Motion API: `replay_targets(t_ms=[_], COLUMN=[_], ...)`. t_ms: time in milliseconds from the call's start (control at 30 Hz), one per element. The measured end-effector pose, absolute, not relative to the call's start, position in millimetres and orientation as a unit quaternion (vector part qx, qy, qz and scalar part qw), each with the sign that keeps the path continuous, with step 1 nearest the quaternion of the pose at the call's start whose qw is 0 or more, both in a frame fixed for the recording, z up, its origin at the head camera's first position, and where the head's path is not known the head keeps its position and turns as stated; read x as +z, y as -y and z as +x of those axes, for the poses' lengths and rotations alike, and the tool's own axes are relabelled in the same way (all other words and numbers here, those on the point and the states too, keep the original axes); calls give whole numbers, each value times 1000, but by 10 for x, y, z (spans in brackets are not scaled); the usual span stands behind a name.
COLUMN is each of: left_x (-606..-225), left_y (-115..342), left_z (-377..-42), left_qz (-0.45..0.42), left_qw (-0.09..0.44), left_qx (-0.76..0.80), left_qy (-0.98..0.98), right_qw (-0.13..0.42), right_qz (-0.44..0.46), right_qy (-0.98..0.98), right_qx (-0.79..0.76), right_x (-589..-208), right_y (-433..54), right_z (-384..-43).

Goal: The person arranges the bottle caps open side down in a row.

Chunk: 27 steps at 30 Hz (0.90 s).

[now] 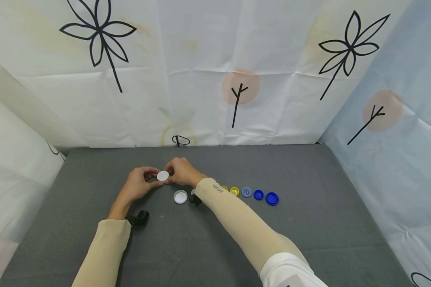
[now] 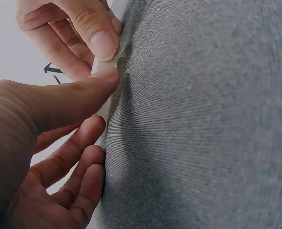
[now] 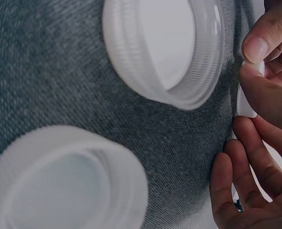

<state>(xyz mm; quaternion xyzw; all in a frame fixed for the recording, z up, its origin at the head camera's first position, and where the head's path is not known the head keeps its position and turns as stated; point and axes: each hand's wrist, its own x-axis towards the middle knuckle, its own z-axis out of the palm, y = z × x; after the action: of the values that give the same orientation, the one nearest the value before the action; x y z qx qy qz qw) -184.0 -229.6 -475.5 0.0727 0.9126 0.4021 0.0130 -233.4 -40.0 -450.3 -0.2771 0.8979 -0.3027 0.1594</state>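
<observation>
White disc (image 1: 163,175), fingers (image 3: 249,136) on opposite edges; gap to nearest lid (image 1: 180,197).

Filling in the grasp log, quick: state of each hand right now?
Left hand: closed, holding a white plastic cap by its left edge.
Right hand: closed, holding the same cap by its right edge.

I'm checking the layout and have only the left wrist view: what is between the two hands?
Observer: In the head view, a round white cap, held between the left hand and right hand.
Operator: Anything lying near them?
Observer: The right wrist view shows one open-side-up cap and a second such cap.
Operator: And farther right?
Observer: The head view shows a large dark blue cap beside a smaller dark blue cap.
</observation>
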Motion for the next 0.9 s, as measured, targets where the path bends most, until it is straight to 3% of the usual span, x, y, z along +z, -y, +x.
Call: replay_targets(t_ms=[900], left_x=[-4762], left_y=[2323], left_z=[-1807], left_qz=[50], left_qw=[25], left_qx=[422], left_qy=[-905], right_qw=[145], right_qz=[-258], right_qy=[-891], right_qx=[-345], right_x=[-4552], right_y=[296], right_z=[-2264])
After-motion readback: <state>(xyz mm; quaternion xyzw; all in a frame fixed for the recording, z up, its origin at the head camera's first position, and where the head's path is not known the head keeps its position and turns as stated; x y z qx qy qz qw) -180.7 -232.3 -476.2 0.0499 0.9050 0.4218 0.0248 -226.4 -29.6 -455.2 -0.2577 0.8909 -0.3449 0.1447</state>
